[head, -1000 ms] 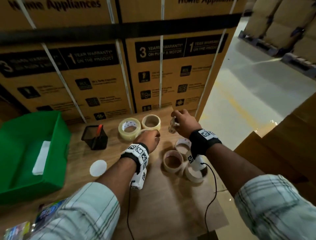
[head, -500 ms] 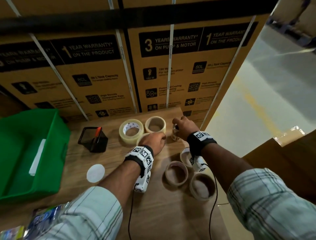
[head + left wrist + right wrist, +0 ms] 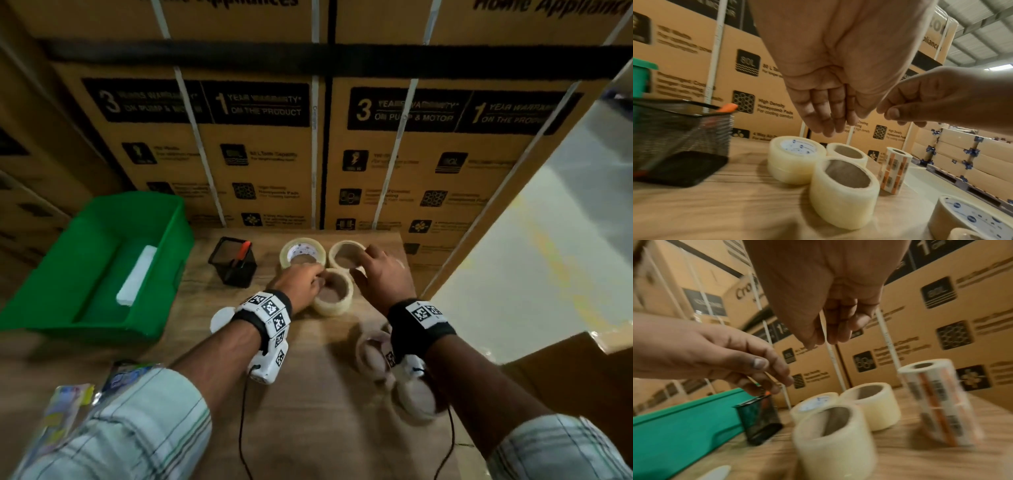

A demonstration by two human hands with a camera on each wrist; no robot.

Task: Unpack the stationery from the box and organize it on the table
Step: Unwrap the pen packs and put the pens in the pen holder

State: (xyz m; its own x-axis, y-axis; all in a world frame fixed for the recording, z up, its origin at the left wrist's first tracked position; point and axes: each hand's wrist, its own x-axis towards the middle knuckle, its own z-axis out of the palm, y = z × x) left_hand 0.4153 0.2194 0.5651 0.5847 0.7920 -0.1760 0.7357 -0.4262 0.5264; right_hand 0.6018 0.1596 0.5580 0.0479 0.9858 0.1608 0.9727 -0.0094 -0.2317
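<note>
I am looking down over a wood-grain table (image 3: 308, 394), and nearest me, by its right edge, blurred rolls of tape (image 3: 373, 353) are lying partly under my right wrist. Further in, my left hand (image 3: 301, 282) and right hand (image 3: 385, 277) are hovering above a cluster of three tape rolls near the far edge; from the wrist views both hands are hanging with loosely relaxed fingers, gripping nothing and touching nothing. The nearest roll (image 3: 844, 193) of the three is a cloudy, translucent cylinder lying flat, its brown cardboard core pointing up. Just behind it and touching it are sitting a clear roll with a white printed label (image 3: 795, 162) in its core and a paler cream roll (image 3: 846, 154), both flat with their cores upward too. Right of them a narrow roll of printed labels (image 3: 895, 170), white with orange stripes, is standing upright on its end, long axis vertical. Left of the cluster a black wire-mesh pen cup (image 3: 233, 262) is holding an orange-tipped pen leaning against its rim. At the left edge a green plastic bin (image 3: 171, 246) is holding a white oblong block (image 3: 136, 274) on its floor. Strapped cardboard cartons (image 3: 260, 154) are rising behind the table.
</note>
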